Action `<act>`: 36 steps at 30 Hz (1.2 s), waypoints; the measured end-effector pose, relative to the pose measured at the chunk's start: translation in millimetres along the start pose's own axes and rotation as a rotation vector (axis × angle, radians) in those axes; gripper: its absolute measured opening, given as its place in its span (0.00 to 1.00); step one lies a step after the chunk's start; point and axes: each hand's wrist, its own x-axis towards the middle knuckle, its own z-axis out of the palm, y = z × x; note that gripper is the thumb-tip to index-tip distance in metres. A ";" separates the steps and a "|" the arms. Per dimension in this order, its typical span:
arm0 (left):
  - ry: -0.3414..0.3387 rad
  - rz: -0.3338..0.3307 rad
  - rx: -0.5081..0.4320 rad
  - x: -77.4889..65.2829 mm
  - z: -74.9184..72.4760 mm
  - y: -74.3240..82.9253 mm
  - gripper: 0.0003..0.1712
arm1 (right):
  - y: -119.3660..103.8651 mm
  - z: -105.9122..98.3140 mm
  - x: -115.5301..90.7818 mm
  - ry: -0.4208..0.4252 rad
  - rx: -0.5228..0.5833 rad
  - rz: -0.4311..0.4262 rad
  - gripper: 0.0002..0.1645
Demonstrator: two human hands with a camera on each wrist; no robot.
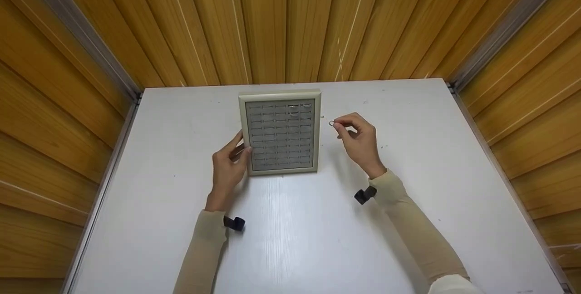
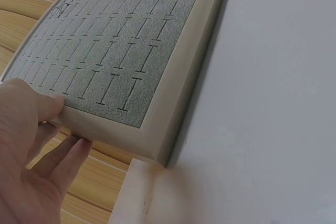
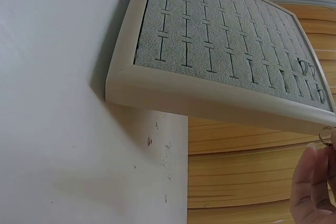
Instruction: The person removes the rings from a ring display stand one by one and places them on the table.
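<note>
A ring display tray [image 1: 317, 139] with a pale frame and a grey slotted insert leans upright on the table. My left hand [image 1: 229, 167] grips its left side, thumb over the front of the frame and fingers behind, as the left wrist view also shows. Three rings [image 1: 294, 114] sit in slots near the tray's upper right corner. Just right of the tray, my right hand [image 1: 361, 142] pinches a thin ring [image 1: 331, 123] between thumb and fingertips. In the right wrist view this ring [image 3: 321, 137] overlaps the tray's edge, with part of the hand cut off.
The white table [image 1: 290, 230] runs back to a wood-patterned panel wall [image 1: 268, 26]. Similar panels close in both sides. Small dark marks [image 3: 149, 141] dot the tabletop near the tray.
</note>
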 end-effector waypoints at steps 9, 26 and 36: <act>-0.007 -0.005 -0.002 -0.5 -0.5 1.3 0.33 | -3.8 -9.4 -12.2 0.012 -0.020 0.054 0.07; -0.013 -0.018 0.026 -0.3 -1.2 2.6 0.32 | 51.7 -42.6 -28.3 0.005 -0.175 0.342 0.09; -0.008 -0.019 0.033 -1.2 0.0 2.6 0.33 | 62.2 -49.0 -33.2 -0.053 -0.302 0.510 0.10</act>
